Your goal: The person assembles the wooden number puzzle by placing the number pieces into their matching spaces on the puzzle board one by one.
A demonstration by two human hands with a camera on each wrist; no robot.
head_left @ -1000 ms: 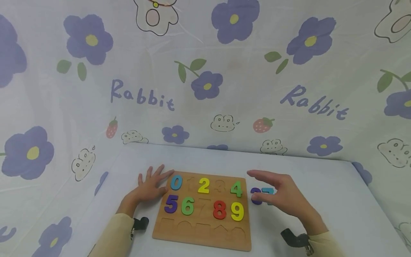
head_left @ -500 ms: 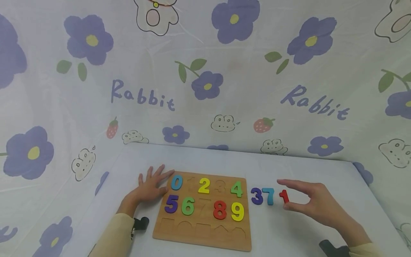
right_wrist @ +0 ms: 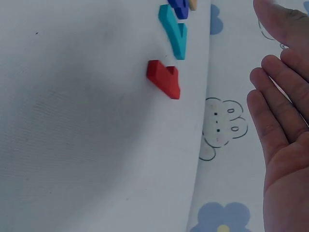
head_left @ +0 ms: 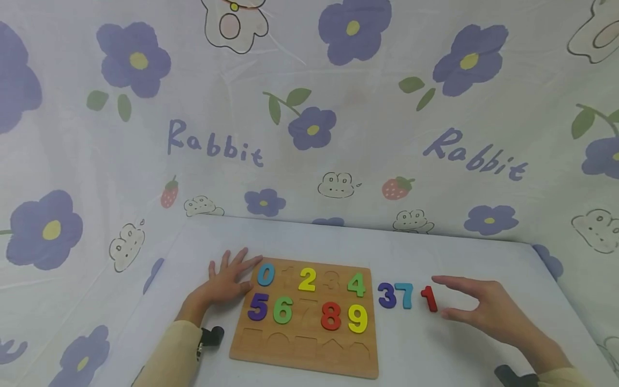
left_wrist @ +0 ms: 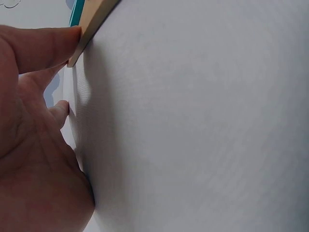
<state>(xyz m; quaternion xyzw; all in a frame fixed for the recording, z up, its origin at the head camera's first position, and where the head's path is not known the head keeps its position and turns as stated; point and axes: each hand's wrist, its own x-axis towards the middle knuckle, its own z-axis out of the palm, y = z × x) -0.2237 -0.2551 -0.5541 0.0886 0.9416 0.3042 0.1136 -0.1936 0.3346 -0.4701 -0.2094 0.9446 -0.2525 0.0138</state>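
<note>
A wooden number board lies on the table, with digits 0, 2, 4, 5, 6, 8 and 9 on it. Outlines of 1, 3 and 7 show as bare recesses. My left hand rests at the board's left edge, fingers spread, thumb and index finger touching it; the left wrist view shows the thumb against the board's edge. To the right of the board lie a purple 3, a blue 7 and a red 1. Just right of the red 1, my right hand holds nothing, thumb and fingers apart.
The white table reaches back to a hanging cloth printed with flowers, rabbits and lettering. Along the board's bottom row are several shape outlines. Dark wrist cameras sit by the sleeves.
My right hand has moved right, from over the purple 3 and blue 7 to beyond the red 1, uncovering all three digits. The left hand has stayed in place.
</note>
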